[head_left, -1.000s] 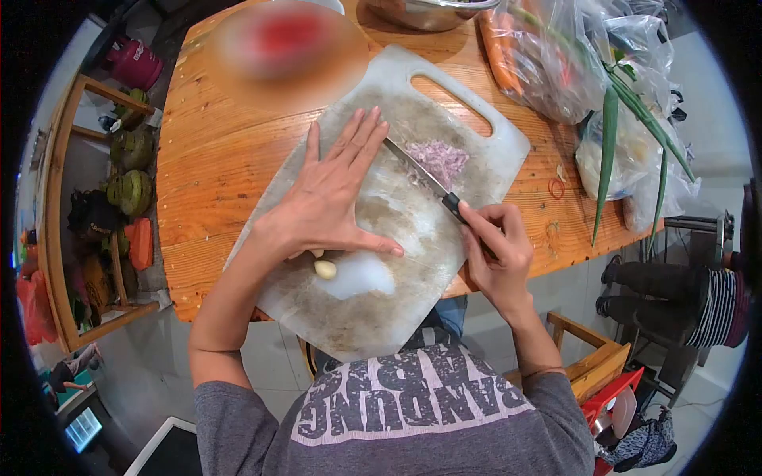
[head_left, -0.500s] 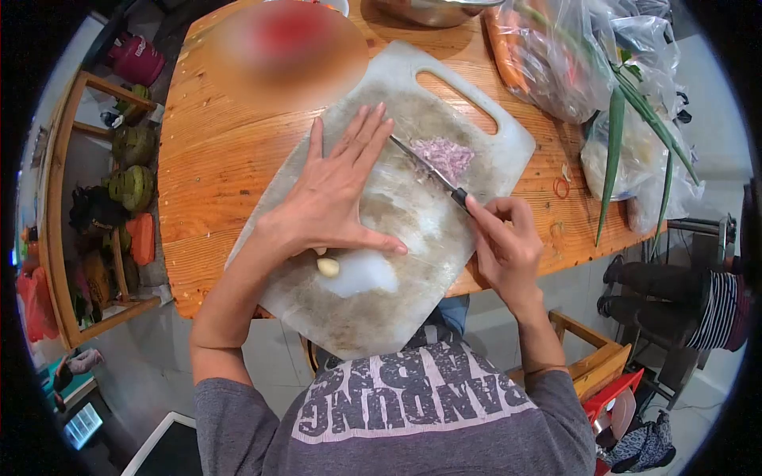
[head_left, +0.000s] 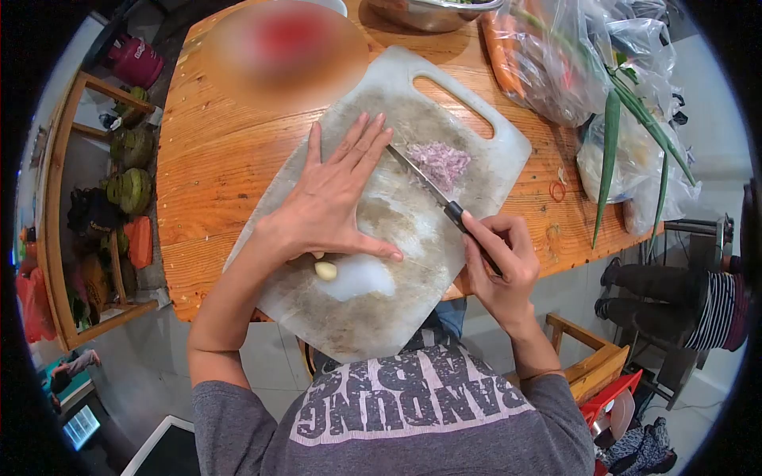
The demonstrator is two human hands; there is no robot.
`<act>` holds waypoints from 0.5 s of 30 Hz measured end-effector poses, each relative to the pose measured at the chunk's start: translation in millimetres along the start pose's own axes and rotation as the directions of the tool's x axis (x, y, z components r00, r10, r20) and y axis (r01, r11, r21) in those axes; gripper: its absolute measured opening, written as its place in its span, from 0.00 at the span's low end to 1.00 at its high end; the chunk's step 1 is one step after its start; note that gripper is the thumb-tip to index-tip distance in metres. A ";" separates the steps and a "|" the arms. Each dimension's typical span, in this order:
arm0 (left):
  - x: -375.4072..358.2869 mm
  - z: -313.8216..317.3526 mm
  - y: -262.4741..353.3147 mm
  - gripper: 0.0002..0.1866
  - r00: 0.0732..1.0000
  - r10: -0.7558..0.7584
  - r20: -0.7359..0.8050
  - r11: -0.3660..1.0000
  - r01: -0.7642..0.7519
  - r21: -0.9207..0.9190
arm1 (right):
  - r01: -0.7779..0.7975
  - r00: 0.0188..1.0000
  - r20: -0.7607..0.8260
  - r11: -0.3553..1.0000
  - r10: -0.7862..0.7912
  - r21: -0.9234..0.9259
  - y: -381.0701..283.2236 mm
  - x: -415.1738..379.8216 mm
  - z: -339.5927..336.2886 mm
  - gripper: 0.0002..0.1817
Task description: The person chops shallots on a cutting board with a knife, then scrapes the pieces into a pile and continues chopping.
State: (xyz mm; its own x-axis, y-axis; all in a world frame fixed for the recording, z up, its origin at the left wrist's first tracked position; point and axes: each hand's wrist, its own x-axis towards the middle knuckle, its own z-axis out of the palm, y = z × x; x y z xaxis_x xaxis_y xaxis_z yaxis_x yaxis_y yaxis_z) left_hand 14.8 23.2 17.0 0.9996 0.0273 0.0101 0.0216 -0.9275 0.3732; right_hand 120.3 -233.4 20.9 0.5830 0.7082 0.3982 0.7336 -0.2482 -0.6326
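Note:
A worn white cutting board (head_left: 500, 163) lies at an angle on the table. My left hand (head_left: 325, 198) is over its left part, fingers and thumb stretched apart; the tip of a knife (head_left: 421, 176) is beside its fingertips. By its black handle the knife sits in my right hand (head_left: 504, 266), closed around it at the board's right edge. Finely chopped shallot, pinkish-purple (head_left: 441, 163), lies in a small heap just beyond the blade. Near my left wrist rests a peeled garlic clove (head_left: 325, 271), with another pale piece partly hidden under the hand.
Plastic bags (head_left: 556, 63) with carrots (head_left: 502, 55) and other produce stand at the right back, long green leaves (head_left: 609, 159) hanging over the table edge. A metal bowl (head_left: 429, 16) is at the back. A rubber band (head_left: 558, 191) lies right of the board. The upper left is blurred.
My right hand has turned, so more of the knife's handle and the flat of its blade show. The blade has shifted slightly down. My left hand stays spread in nearly the same place.

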 end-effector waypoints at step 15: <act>4.9 2.5 1.9 0.79 1.000 0.004 -0.023 1.000 -0.004 0.021 | 0.199 0.979 0.070 0.968 -0.191 -0.150 10.1 39.9 -35.2 0.23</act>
State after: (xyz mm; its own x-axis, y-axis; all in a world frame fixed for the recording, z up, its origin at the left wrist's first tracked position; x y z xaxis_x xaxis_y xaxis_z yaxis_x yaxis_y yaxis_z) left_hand 19.7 20.7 15.4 0.9990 0.0320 0.0327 0.0183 -0.9351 0.3539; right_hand 163.2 -230.9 53.8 0.4065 0.7869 0.4643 0.8791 -0.1985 -0.4333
